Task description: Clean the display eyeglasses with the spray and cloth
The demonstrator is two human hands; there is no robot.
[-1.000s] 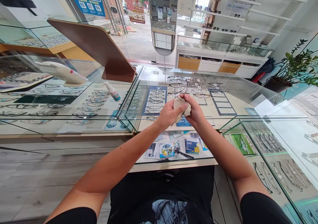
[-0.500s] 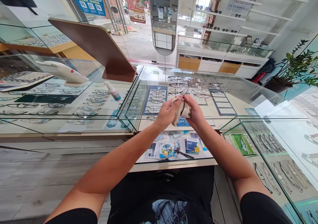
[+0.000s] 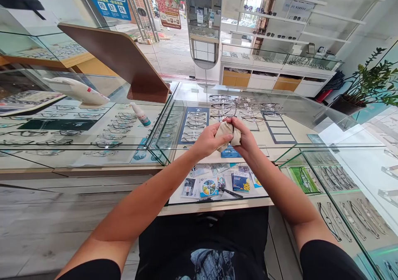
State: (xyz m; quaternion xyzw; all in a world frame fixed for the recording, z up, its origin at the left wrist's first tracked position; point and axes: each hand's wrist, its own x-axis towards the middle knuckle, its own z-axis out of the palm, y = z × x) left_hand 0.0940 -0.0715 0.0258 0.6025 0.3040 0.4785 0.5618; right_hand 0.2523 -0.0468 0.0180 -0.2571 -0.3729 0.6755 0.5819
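A beige cloth [image 3: 224,131] is bunched between my two hands above the glass counter. My left hand [image 3: 209,141] has its fingers wrapped on the cloth's left side, the thumb lying across its front. My right hand [image 3: 244,136] grips the right side of the cloth. A thin dark frame line shows at the cloth between the hands; most of that item is hidden. Beyond the hands, several eyeglasses [image 3: 222,102] lie on the counter. A blue card [image 3: 230,152] is just below the hands.
A spray bottle [image 3: 140,114] and a white device [image 3: 77,91] are on the left counter, near a brown tilted board [image 3: 115,56]. Leaflets [image 3: 209,187] and a black pen [image 3: 230,192] lie nearer me. Glass cases [image 3: 334,180] line the right, with a potted plant [image 3: 357,93] behind.
The cloth is now folded more closely around the item between my hands. My left thumb has moved down across its front, and the hanging part of the cloth has been gathered up.
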